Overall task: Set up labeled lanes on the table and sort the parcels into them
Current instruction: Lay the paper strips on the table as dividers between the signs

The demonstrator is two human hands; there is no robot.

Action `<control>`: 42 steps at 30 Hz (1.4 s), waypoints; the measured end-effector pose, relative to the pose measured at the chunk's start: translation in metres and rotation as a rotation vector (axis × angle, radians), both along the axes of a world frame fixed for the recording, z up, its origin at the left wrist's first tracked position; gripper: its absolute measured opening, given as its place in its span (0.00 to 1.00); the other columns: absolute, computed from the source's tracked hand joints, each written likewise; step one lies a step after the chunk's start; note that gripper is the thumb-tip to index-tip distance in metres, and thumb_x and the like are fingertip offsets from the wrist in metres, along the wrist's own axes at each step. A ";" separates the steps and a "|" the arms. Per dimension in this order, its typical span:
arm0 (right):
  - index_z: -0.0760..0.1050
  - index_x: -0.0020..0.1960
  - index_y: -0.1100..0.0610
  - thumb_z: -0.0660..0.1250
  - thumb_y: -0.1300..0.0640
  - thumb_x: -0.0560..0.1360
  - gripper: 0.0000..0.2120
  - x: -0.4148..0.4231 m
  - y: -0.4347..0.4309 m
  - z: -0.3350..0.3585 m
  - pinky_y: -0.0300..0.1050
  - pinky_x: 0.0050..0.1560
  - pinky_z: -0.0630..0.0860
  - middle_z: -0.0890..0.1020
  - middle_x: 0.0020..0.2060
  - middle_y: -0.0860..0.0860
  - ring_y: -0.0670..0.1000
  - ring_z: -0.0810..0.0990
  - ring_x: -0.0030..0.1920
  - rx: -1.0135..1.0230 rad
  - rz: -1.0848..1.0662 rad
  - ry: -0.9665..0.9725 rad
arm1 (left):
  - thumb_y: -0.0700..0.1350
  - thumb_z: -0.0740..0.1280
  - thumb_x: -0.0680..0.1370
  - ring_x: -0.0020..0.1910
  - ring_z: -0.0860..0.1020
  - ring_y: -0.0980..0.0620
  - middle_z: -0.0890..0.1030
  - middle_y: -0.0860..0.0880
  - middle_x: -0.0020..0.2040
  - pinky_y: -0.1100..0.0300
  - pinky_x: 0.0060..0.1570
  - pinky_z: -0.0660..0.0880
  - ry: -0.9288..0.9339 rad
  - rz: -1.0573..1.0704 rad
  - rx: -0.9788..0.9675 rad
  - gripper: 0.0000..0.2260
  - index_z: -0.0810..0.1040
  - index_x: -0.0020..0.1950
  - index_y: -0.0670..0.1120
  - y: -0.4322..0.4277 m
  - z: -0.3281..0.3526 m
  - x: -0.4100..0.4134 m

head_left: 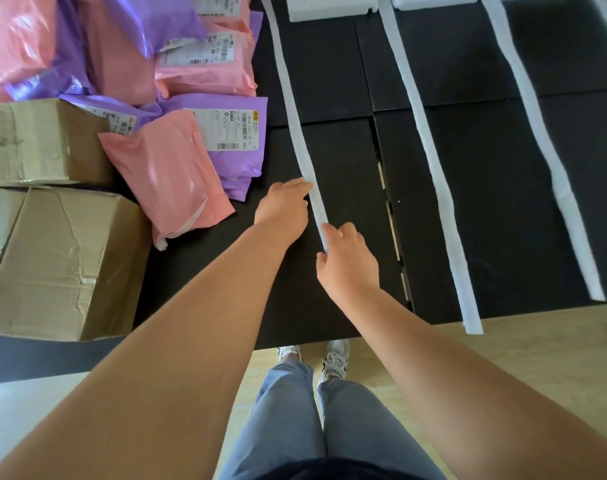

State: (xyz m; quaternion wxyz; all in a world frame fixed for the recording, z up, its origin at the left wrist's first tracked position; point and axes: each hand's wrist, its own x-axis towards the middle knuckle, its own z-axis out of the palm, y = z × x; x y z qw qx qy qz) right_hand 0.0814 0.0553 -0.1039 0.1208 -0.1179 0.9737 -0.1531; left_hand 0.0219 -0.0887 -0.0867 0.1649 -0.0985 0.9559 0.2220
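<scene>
A long white paper strip [291,109] runs down the black table [347,161] as the leftmost lane line. My right hand [347,261] pinches its near end between thumb and fingers. My left hand [284,206] lies flat, fingertips touching the strip's left edge a little farther up. Two more white strips [426,150] [544,150] lie to the right, forming lanes. Pink and purple mailer parcels [170,174] [236,133] are piled at the left, beside brown cardboard boxes [63,261] [42,143].
White foam label blocks [329,6] [433,1] stand at the far ends of the lanes. The second strip hangs over the table's near edge [473,327]. Below the edge are a wooden floor and my legs and shoes.
</scene>
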 end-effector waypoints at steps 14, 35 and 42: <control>0.70 0.70 0.54 0.69 0.52 0.78 0.22 0.018 -0.005 -0.005 0.35 0.43 0.70 0.74 0.56 0.52 0.45 0.71 0.47 -0.096 0.021 -0.027 | 0.38 0.61 0.82 0.74 0.65 0.50 0.65 0.54 0.77 0.50 0.64 0.74 0.041 -0.124 -0.140 0.23 0.66 0.77 0.50 -0.002 -0.004 0.009; 0.71 0.71 0.61 0.77 0.60 0.70 0.32 0.019 0.006 -0.009 0.45 0.43 0.78 0.76 0.57 0.56 0.54 0.78 0.49 0.057 0.287 0.049 | 0.38 0.62 0.81 0.80 0.51 0.45 0.50 0.51 0.82 0.46 0.74 0.60 0.017 -0.384 -0.374 0.30 0.55 0.81 0.49 -0.011 -0.022 0.027; 0.59 0.78 0.57 0.70 0.59 0.76 0.34 0.017 0.006 -0.002 0.45 0.56 0.75 0.68 0.69 0.53 0.52 0.73 0.60 0.067 0.324 -0.033 | 0.37 0.63 0.80 0.80 0.53 0.44 0.49 0.51 0.82 0.44 0.72 0.63 -0.087 -0.409 -0.384 0.32 0.54 0.81 0.52 -0.011 -0.003 0.022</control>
